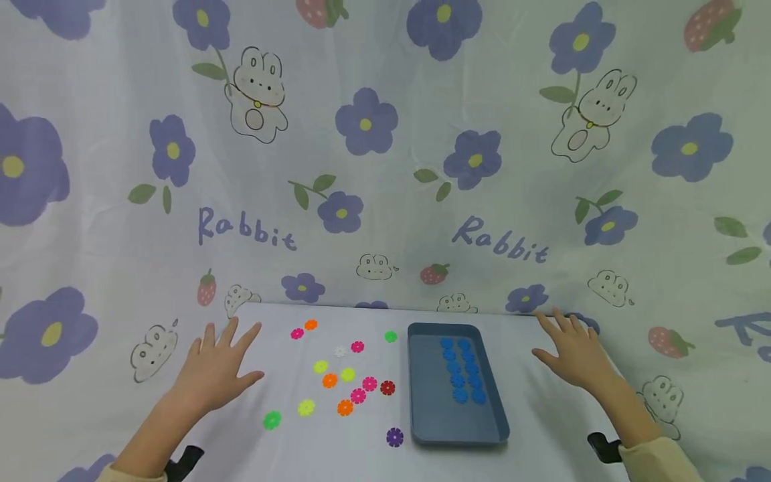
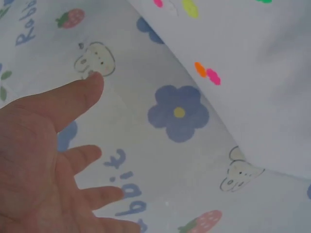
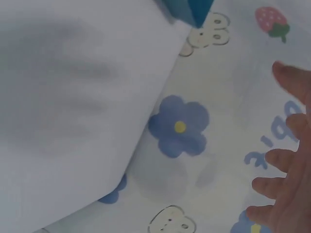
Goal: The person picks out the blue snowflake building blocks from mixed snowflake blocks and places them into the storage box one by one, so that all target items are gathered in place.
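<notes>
My left hand (image 1: 213, 371) hovers over the left side of the white table, fingers spread and holding nothing. On the right, my right hand (image 1: 569, 355) is likewise spread in the air, beyond the tray's right side. Between them stands a grey-blue tray (image 1: 442, 425) with blue notched discs (image 1: 458, 380) in two columns inside. Left of the tray lie loose notched discs of several colours, among them a purple disc (image 1: 394, 437), a dark red disc (image 1: 387, 387), a green disc (image 1: 272, 420) and an orange disc (image 1: 345, 408). In the left wrist view, a pink disc (image 2: 213, 76) lies near the table edge.
The white table (image 1: 337, 462) ends at the back against a hanging cloth (image 1: 385, 187) printed with flowers, rabbits and strawberries. A white disc (image 1: 340, 351) lies among the scattered ones. Dark straps (image 1: 604, 447) sit at both wrists.
</notes>
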A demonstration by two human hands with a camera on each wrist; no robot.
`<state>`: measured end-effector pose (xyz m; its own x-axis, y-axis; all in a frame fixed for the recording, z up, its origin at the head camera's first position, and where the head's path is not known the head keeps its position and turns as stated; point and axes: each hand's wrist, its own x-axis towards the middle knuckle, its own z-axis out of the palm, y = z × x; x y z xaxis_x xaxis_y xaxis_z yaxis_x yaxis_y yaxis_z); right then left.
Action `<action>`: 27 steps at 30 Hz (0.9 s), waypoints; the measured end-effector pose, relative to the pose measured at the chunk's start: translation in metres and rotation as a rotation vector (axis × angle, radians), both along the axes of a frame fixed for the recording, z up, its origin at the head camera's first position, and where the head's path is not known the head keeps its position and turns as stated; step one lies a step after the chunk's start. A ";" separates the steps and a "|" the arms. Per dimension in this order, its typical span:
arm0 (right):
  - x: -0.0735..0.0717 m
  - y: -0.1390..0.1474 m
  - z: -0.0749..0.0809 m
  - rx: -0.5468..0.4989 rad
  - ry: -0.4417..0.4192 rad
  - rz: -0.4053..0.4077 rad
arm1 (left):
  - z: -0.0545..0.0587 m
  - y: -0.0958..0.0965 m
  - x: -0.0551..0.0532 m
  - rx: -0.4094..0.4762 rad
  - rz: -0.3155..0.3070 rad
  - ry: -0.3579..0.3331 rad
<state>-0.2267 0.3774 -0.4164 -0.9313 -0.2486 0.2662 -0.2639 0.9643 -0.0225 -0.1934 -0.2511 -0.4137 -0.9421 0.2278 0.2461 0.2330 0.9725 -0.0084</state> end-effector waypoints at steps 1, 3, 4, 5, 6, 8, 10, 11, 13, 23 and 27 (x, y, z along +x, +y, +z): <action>0.001 0.003 -0.003 0.001 -0.003 -0.008 | -0.002 -0.001 -0.001 0.004 0.000 0.000; 0.002 0.007 -0.009 0.001 -0.018 -0.026 | -0.005 -0.005 -0.004 0.014 -0.004 0.005; 0.003 0.009 -0.011 -0.001 -0.030 -0.035 | -0.007 -0.006 -0.006 0.019 -0.005 0.008; 0.003 0.011 -0.014 -0.006 -0.038 -0.041 | -0.008 -0.008 -0.008 0.025 -0.007 0.011; 0.004 0.012 -0.017 -0.012 -0.039 -0.042 | -0.010 -0.009 -0.009 0.032 -0.006 0.013; 0.006 0.014 -0.021 -0.021 -0.038 -0.047 | -0.013 -0.012 -0.012 0.051 0.000 0.005; 0.008 0.016 -0.026 -0.025 -0.034 -0.054 | -0.018 -0.015 -0.013 0.061 0.009 -0.011; 0.008 0.017 -0.028 -0.019 -0.024 -0.056 | -0.020 -0.017 -0.014 0.066 0.014 -0.020; 0.009 0.018 -0.032 -0.003 -0.009 -0.061 | -0.025 -0.020 -0.015 0.075 0.024 -0.028; 0.016 0.017 -0.056 0.022 -0.013 -0.066 | -0.056 -0.029 -0.025 0.069 0.020 0.007; 0.017 0.018 -0.068 0.022 0.000 -0.060 | -0.069 -0.029 -0.026 0.074 0.022 0.002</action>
